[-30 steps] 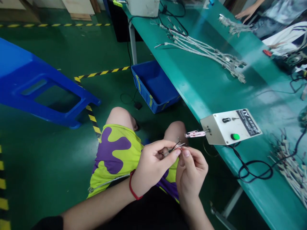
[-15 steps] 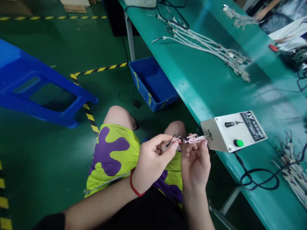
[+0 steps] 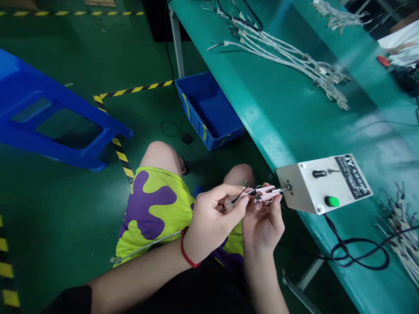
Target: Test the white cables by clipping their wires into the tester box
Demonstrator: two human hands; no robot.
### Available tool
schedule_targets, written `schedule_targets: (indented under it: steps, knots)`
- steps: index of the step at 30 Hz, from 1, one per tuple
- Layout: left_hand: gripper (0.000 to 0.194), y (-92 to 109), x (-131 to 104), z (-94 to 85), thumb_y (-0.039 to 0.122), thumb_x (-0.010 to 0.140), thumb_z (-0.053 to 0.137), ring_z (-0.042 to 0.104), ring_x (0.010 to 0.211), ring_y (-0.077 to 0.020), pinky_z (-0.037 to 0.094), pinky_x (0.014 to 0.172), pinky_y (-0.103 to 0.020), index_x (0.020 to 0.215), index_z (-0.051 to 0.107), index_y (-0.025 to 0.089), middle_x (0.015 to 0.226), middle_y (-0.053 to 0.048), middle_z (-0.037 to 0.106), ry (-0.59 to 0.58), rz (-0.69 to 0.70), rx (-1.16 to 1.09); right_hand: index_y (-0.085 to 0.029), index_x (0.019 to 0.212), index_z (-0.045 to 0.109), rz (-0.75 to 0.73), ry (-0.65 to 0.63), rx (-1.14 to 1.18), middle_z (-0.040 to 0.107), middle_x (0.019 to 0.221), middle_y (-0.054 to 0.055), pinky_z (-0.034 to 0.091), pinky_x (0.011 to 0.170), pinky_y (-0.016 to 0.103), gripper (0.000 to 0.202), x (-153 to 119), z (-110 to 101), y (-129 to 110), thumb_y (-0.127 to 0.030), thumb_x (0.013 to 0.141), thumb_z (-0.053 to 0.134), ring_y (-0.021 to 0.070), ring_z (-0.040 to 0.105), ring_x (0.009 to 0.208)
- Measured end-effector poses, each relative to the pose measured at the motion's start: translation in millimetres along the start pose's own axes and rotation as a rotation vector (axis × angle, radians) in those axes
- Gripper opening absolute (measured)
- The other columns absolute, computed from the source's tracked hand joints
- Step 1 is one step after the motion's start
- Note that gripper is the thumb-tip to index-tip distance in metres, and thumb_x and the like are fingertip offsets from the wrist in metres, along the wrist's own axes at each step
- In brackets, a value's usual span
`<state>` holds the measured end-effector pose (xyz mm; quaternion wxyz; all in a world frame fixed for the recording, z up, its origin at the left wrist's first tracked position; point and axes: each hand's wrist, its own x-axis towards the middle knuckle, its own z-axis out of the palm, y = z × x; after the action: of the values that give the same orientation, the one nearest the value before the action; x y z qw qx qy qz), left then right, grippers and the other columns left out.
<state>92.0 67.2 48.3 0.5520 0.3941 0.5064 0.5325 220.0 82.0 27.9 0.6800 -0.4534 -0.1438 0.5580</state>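
My left hand [image 3: 214, 218] is closed, pinching the stripped end of a white braided cable [image 3: 153, 245] between thumb and fingers. Thin black and light wires stick out past the fingertips, and the cable's other end with a connector lies over my lap. Right beside it is a pink clip [image 3: 266, 192] with black parts, mounted on the metal shaft of a white box machine [image 3: 307, 185] with a green button. My right hand [image 3: 263, 224] is palm up around the clip, its curled fingers behind and thumb at the shaft end. Fingers partly hide where the wires meet the clip.
On the green table [image 3: 278, 104] lie a bundle of white cables [image 3: 281, 56] and another bundle [image 3: 402, 235] at right. A black cord [image 3: 356, 240] loops below the machine. A blue bin [image 3: 209, 113] sits under the table edge; a blue stool [image 3: 59, 113] stands left.
The pink clip has turned on its shaft and looks sharper now. My left hand has moved slightly right, bringing the wires closer to the clip. The camera view has shifted a little.
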Motion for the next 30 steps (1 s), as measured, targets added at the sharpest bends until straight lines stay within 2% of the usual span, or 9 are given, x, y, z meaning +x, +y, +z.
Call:
schedule_targets:
  steps: [6, 11, 16, 20, 26, 30]
  knots:
    - [0.006, 3.6, 0.9, 1.1, 0.024, 0.099, 0.075, 0.079, 0.093, -0.0229, 0.065, 0.079, -0.03, 0.103, 0.079, 0.021, 0.108, -0.007, 0.083, 0.008, -0.011, -0.007, -0.02, 0.108, 0.082, -0.027, -0.028, -0.051, 0.063, 0.073, -0.002, 0.05, 0.061, 0.023, 0.033, 1.6, -3.5, 1.8, -0.047, 0.09, 0.083, 0.0099, 0.05, 0.06]
    - [0.005, 5.5, 2.0, 1.3, 0.023, 0.098, 0.075, 0.078, 0.087, -0.0201, 0.062, 0.073, -0.026, 0.101, 0.079, 0.022, 0.103, -0.004, 0.083, 0.017, 0.006, 0.016, -0.02, 0.11, 0.082, -0.016, -0.02, -0.06, 0.07, 0.083, 0.001, 0.05, 0.061, 0.023, 0.035, 0.8, -5.1, 2.4, -0.049, 0.09, 0.082, 0.0094, 0.052, 0.06]
    - [0.004, 5.7, 1.9, 0.7, 0.024, 0.098, 0.076, 0.076, 0.084, -0.0189, 0.061, 0.07, -0.025, 0.101, 0.079, 0.025, 0.098, -0.003, 0.082, 0.018, 0.026, 0.02, -0.019, 0.11, 0.082, -0.005, -0.001, -0.037, 0.067, 0.076, -0.001, 0.052, 0.061, 0.021, 0.039, 1.4, -6.4, 2.9, -0.05, 0.086, 0.085, 0.0087, 0.052, 0.059]
    - [0.004, 5.8, 1.2, 0.5, 0.025, 0.098, 0.076, 0.078, 0.085, -0.0205, 0.062, 0.071, -0.026, 0.101, 0.079, 0.025, 0.1, -0.004, 0.082, 0.024, 0.019, 0.024, -0.019, 0.111, 0.082, 0.001, 0.014, -0.029, 0.071, 0.08, 0.0, 0.051, 0.06, 0.022, 0.04, 2.1, -7.1, 3.0, -0.05, 0.085, 0.086, 0.0089, 0.054, 0.06]
    - [0.005, 5.5, 1.4, 0.5, 0.024, 0.097, 0.076, 0.079, 0.087, -0.0228, 0.065, 0.074, -0.029, 0.101, 0.079, 0.023, 0.1, -0.004, 0.081, 0.022, 0.018, 0.013, -0.02, 0.111, 0.082, -0.022, 0.008, -0.073, 0.07, 0.082, 0.001, 0.049, 0.06, 0.025, 0.037, 2.4, -7.3, 3.7, -0.052, 0.091, 0.079, 0.0106, 0.053, 0.06]
    - [0.007, 8.3, 0.3, 0.9, 0.023, 0.098, 0.075, 0.078, 0.088, -0.0229, 0.065, 0.075, -0.029, 0.102, 0.079, 0.021, 0.105, -0.007, 0.082, 0.014, 0.001, 0.009, -0.02, 0.11, 0.082, -0.016, -0.012, -0.077, 0.066, 0.08, 0.001, 0.049, 0.061, 0.025, 0.04, 1.3, -6.4, 1.5, -0.053, 0.089, 0.08, 0.0112, 0.051, 0.061]
